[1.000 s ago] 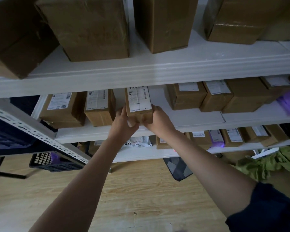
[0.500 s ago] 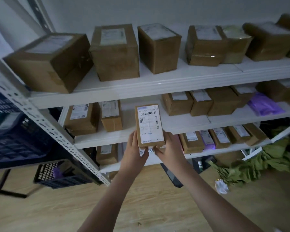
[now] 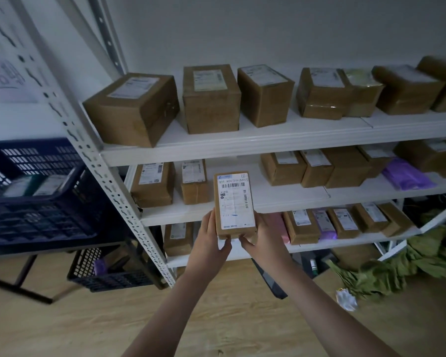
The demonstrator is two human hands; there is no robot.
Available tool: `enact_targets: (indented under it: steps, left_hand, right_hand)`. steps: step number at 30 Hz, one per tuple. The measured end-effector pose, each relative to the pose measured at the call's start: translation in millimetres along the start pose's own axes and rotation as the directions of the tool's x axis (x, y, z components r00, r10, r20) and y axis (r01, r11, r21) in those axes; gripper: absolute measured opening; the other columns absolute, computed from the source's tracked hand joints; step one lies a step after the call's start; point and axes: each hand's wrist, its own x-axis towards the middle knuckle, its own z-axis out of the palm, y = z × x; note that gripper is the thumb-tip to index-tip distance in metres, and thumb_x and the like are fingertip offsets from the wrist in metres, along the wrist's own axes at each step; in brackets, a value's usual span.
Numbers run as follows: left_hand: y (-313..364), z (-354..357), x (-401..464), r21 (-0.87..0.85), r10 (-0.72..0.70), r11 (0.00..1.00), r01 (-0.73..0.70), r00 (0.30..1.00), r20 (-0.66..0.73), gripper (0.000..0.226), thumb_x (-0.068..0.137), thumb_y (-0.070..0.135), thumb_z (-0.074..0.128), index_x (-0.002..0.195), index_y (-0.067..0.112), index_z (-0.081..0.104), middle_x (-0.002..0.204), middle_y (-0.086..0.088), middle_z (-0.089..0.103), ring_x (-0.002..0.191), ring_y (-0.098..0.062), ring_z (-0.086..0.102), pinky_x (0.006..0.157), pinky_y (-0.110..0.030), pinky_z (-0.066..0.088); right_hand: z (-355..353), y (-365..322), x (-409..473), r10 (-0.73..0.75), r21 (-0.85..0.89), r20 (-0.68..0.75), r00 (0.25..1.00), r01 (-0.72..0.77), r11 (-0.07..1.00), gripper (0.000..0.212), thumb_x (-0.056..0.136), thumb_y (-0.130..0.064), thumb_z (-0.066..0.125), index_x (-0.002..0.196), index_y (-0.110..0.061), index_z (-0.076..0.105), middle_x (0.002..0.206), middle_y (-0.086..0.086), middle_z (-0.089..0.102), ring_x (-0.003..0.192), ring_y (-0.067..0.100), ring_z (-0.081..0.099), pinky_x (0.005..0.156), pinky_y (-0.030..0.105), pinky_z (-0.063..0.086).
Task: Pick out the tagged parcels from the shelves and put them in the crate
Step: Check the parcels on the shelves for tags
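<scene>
Now both hands' grip holds the parcel (image 3: 234, 205) clear of the shelf (image 3: 281, 199).

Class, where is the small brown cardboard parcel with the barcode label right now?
Head view, centre: the small brown cardboard parcel is held between left hand and right hand, before the white middle shelf.

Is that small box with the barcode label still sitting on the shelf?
No, both the left hand and right hand hold the small box up in front of the shelves, clear of them.
</scene>
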Motion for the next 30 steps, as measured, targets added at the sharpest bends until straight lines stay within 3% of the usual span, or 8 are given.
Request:
enact_targets:
  steps: [3, 5, 12, 14, 18, 24, 27, 30]
  left_hand:
    - [-6, -7, -1, 0.005, 0.004, 1.0, -0.004, 1.0, -0.001, 0.08, 0.09, 0.014, 0.066, 0.157, 0.027, 0.024, 0.15, 0.014, 0.031, 0.133, 0.005, 0.036, 0.104, -0.013, 0.038]
    - [-9, -12, -1, 0.004, -0.005, 1.0, 0.005, 1.0, 0.007, 0.079, 0.09, 0.014, 0.065, 0.156, 0.027, 0.025, 0.15, 0.014, 0.031, 0.133, 0.005, 0.036, 0.102, -0.005, 0.033]
    - [-27, -12, 16, -0.063, -0.089, 0.994, 0.094, 0.994, 0.069, 0.082, 0.085, 0.013, 0.07, 0.154, 0.033, 0.029, 0.141, 0.016, 0.037, 0.12, 0.006, 0.041, 0.091, 0.004, 0.028]
    - [-37, -2, 29, -0.093, -0.143, 0.984, 0.153, 0.985, 0.099, 0.078, 0.085, 0.015, 0.071, 0.151, 0.032, 0.034, 0.137, 0.015, 0.041, 0.117, 0.003, 0.045, 0.09, 0.0, 0.033]
    - [-57, 28, 58, -0.132, -0.226, 0.962, 0.239, 0.968, 0.107, 0.057, 0.088, 0.016, 0.07, 0.138, 0.03, 0.048, 0.124, 0.01, 0.057, 0.113, -0.01, 0.06, 0.096, -0.026, 0.051]
    - [-80, 67, 101, -0.163, -0.309, 0.939, 0.304, 0.951, -0.005, 0.048, 0.092, 0.009, 0.065, 0.137, 0.022, 0.053, 0.122, 0.009, 0.062, 0.111, -0.005, 0.06, 0.092, -0.018, 0.051]
    - [-89, 79, 113, -0.176, -0.411, 0.904, 0.388, 0.904, -0.115, 0.02, 0.094, 0.014, 0.066, 0.114, 0.019, 0.067, 0.106, 0.009, 0.069, 0.099, -0.004, 0.066, 0.075, -0.01, 0.05]
    - [-94, 86, 118, -0.151, -0.487, 0.873, 0.463, 0.829, -0.275, 0.003, 0.091, 0.022, 0.072, 0.09, 0.02, 0.071, 0.089, 0.009, 0.07, 0.083, -0.003, 0.065, 0.07, -0.016, 0.048]
  right_hand:
    - [1, -10, 0, 0.01, -0.034, 0.024, 1.0, -0.009, 0.999, 0.066, 0.087, -0.024, 0.078, 0.146, -0.026, 0.047, 0.138, -0.005, 0.055, 0.122, 0.01, 0.058, 0.096, 0.026, 0.055]
    - [3, -15, 2, 0.007, -0.066, 0.041, 0.999, -0.004, 0.998, 0.065, 0.087, -0.025, 0.078, 0.145, -0.026, 0.048, 0.136, -0.004, 0.056, 0.119, 0.011, 0.06, 0.095, 0.024, 0.054]
    - [15, -15, 26, 0.087, -0.051, 0.113, 0.99, -0.081, 0.995, 0.056, 0.085, -0.029, 0.077, 0.136, -0.028, 0.056, 0.121, -0.005, 0.062, 0.107, 0.012, 0.065, 0.086, 0.03, 0.059]
    - [17, -7, 40, 0.122, -0.046, 0.145, 0.982, -0.116, 0.992, 0.051, 0.086, -0.031, 0.076, 0.133, -0.027, 0.059, 0.116, -0.004, 0.062, 0.102, 0.012, 0.065, 0.082, 0.028, 0.058]
    - [28, 22, 76, 0.182, -0.08, 0.172, 0.968, -0.171, 0.982, 0.04, 0.088, -0.022, 0.074, 0.127, -0.019, 0.061, 0.116, 0.002, 0.06, 0.094, 0.015, 0.064, 0.078, 0.023, 0.054]
    - [46, 62, 125, 0.171, -0.049, 0.214, 0.962, -0.165, 0.985, 0.04, 0.092, -0.023, 0.072, 0.129, -0.019, 0.059, 0.117, 0.001, 0.063, 0.103, 0.017, 0.066, 0.09, 0.029, 0.056]
    - [58, 78, 146, 0.125, -0.022, 0.263, 0.957, -0.123, 0.992, 0.05, 0.088, -0.022, 0.072, 0.135, -0.026, 0.053, 0.118, 0.001, 0.064, 0.104, 0.019, 0.067, 0.091, 0.04, 0.059]
    - [56, 86, 159, 0.08, 0.027, 0.306, 0.949, -0.092, 0.995, 0.055, 0.091, -0.022, 0.07, 0.142, -0.022, 0.05, 0.123, 0.002, 0.061, 0.108, 0.018, 0.064, 0.094, 0.037, 0.055]
